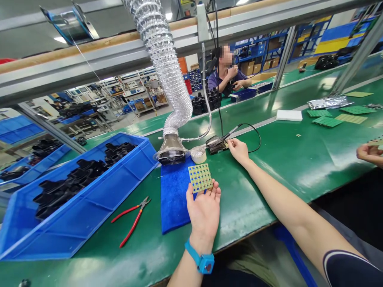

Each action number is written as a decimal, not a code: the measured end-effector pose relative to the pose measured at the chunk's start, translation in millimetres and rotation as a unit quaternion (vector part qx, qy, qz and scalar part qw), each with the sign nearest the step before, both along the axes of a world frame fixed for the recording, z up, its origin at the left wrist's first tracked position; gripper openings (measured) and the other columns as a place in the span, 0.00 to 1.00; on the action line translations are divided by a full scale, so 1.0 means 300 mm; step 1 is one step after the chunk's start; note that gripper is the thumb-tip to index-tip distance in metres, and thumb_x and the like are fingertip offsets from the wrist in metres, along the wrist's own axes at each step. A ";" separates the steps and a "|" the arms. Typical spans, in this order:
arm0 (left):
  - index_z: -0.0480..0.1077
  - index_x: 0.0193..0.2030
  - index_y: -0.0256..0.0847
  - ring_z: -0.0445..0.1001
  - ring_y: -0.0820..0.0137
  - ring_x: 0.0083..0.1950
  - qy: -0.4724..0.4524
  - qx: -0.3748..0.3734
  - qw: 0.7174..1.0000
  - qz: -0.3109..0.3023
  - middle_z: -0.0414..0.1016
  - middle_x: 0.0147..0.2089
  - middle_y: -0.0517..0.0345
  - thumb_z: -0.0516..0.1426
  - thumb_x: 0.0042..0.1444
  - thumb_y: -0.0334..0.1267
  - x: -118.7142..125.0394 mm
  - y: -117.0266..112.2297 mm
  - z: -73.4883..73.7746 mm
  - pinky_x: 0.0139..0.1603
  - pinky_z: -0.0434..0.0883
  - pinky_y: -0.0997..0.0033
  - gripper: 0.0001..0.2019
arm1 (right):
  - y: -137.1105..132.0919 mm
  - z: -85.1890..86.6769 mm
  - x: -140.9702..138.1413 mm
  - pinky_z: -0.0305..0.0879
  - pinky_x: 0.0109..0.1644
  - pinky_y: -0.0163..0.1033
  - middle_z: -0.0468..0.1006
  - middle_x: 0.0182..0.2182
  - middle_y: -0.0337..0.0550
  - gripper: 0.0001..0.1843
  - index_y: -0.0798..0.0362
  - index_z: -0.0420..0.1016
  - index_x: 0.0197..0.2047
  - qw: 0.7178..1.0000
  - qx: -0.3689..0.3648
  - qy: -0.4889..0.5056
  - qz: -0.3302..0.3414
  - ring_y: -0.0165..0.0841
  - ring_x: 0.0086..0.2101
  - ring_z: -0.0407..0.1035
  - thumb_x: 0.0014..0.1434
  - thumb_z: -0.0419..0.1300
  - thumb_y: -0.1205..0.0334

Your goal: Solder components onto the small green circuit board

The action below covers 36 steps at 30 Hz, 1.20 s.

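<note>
My left hand (204,209), palm up with a blue band on its wrist, holds a yellow-green circuit board panel (200,177) with rows of round holes between thumb and fingers. The panel is over a blue cloth (173,203). Farther back, my right hand (238,150) has its fingers pinched together at the right end of a small black stand (216,144); what they grip is hidden. A black cable with a thick handle-like end (231,133) runs into this stand. Beside it sits a round white-sided tin (198,154) with a silvery top.
A fume hood (172,149) hangs from a foil duct (170,71). Red-handled cutters (131,219) lie by a blue crate (89,207) of black parts. Green boards (327,121) and a white block (289,115) lie right. Another person's hand (371,153) holds a board; someone sits opposite.
</note>
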<state>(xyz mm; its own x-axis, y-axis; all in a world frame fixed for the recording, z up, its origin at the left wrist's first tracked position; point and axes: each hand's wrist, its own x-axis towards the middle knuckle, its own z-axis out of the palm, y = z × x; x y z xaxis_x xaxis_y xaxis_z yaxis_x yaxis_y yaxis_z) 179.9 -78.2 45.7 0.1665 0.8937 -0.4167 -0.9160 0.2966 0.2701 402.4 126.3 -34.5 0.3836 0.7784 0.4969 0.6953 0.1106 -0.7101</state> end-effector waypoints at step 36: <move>0.73 0.53 0.34 0.77 0.59 0.53 -0.045 0.034 0.998 -0.028 0.75 0.52 0.40 0.52 0.65 0.55 -0.027 -0.025 0.024 0.54 0.75 0.61 0.25 | -0.529 0.196 -0.246 0.57 0.70 0.54 0.68 0.66 0.48 0.47 0.44 0.59 0.72 0.905 0.096 0.144 0.389 0.46 0.66 0.61 0.54 0.69 0.39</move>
